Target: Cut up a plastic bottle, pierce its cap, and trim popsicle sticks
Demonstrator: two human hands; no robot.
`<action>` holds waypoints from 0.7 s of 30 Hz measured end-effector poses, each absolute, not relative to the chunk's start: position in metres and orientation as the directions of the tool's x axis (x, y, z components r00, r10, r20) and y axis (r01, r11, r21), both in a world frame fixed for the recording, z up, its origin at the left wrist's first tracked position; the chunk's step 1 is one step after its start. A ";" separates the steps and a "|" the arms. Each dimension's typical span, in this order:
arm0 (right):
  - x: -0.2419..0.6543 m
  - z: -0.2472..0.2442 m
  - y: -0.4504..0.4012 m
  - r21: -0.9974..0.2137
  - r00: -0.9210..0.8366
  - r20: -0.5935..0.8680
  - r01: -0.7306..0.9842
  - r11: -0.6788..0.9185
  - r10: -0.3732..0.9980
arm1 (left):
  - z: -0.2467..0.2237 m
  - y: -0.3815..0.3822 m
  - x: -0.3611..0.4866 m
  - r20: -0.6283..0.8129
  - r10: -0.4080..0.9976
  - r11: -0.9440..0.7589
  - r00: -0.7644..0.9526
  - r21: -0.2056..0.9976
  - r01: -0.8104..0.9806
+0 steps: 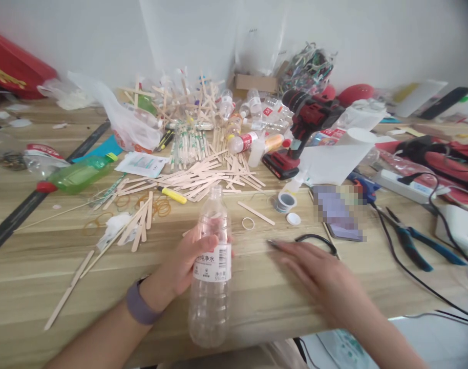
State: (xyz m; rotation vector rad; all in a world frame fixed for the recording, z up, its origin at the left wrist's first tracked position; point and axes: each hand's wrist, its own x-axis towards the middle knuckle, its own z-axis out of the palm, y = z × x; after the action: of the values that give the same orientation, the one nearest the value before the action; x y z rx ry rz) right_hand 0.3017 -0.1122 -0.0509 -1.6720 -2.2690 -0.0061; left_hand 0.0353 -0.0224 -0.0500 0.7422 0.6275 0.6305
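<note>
Left hand [184,262]: clamped around clear plastic water bottle [212,269], lower centre | Right hand [314,271]: apart from bottle, lower right, grip not determinable | Flat wooden sticks [203,177]: on desk [257,292], centre

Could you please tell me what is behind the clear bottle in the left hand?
Beyond the neck of the bottle are flat wooden sticks on the tabletop. Part of the left hand shows through the plastic, but the label hides whatever lies directly behind it.

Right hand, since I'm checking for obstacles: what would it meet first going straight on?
Probably the white ring on the table; depth is unclear, so the right hand might pass above it.
</note>
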 end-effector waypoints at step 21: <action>0.324 -0.066 -0.123 -0.254 -0.060 0.008 0.965 0.060 0.998 | -0.051 -0.024 0.040 -0.256 0.721 0.586 0.644 0.721 -0.369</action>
State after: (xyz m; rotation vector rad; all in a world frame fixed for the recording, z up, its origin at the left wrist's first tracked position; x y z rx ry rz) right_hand 0.3242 -0.1226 -0.0661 -2.0195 -2.1470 0.2690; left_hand 0.0401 -0.0239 -0.0508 0.6787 0.5752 0.6776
